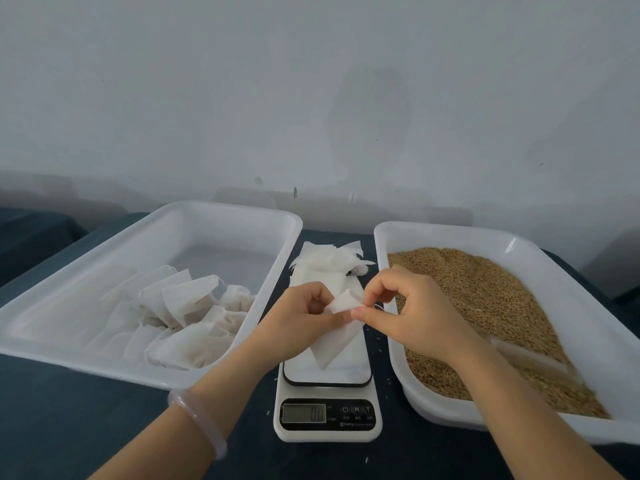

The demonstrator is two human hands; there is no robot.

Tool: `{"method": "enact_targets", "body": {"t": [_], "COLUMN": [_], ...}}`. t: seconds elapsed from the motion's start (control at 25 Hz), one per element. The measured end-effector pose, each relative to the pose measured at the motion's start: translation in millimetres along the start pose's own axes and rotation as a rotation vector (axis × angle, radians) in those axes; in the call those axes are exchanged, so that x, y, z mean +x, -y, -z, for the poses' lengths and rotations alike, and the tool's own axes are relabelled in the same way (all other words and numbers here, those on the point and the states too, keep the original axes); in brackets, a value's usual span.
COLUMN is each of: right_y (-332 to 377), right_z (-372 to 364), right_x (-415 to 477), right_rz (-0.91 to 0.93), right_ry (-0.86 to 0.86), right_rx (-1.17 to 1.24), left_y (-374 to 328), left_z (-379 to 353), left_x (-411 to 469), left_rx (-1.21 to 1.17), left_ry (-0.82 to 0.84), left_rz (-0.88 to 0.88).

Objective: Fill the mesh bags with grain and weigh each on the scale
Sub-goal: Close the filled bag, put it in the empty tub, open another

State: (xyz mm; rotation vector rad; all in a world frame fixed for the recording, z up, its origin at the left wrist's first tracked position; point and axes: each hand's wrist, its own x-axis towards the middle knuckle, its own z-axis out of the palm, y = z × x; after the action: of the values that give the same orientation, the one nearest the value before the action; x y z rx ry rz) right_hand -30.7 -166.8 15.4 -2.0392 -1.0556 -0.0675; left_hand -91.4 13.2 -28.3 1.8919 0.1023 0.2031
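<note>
An empty white mesh bag (pixel 337 336) hangs over the scale (pixel 327 393), held at its top by both hands. My left hand (pixel 301 317) pinches one side of its mouth and my right hand (pixel 408 308) pinches the other. The scale's display (pixel 304 413) reads 0.0. Brown grain (pixel 485 306) fills the white tray on the right (pixel 450 233). Several filled mesh bags (pixel 187 320) lie in the white tray on the left (pixel 221 209). A pile of empty bags (pixel 329 263) sits behind the scale.
A clear plastic scoop (pixel 530 358) lies in the grain under my right forearm. A few loose grains are scattered on the dark blue tablecloth (pixel 69 427) by the scale. A pale wall stands close behind the table.
</note>
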Motion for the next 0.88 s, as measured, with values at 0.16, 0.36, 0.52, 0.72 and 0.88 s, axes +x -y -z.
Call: {"method": "enact_targets", "body": {"t": [0.16,0.36,0.52,0.72,0.88], "right_y": [-6,-9,-12,-15,-16], "right_z": [0,3,1,4,8], "right_x": [-1,-1,-3,-4,-8], "right_rz": [-0.082,-0.092,-0.133,-0.09,-0.052], "right_ry": [0.115,0.15,0.139,0.221,0.41], "right_rx": [0.068,0.176,0.222,0.259,0.492], "left_y": [0,-2,-6,-2,-1], "left_z": [1,-1,0,4,8], "left_x": [0,-3,-6,-11,-10], "left_rx": [0.064,0.088,0.075,0.128,0.067], "left_ry": [-0.019,-0.059,-0.08,-0.097,-0.073], "left_rz": [0.018,-0.006,-0.004,-0.019,-0.049]}}
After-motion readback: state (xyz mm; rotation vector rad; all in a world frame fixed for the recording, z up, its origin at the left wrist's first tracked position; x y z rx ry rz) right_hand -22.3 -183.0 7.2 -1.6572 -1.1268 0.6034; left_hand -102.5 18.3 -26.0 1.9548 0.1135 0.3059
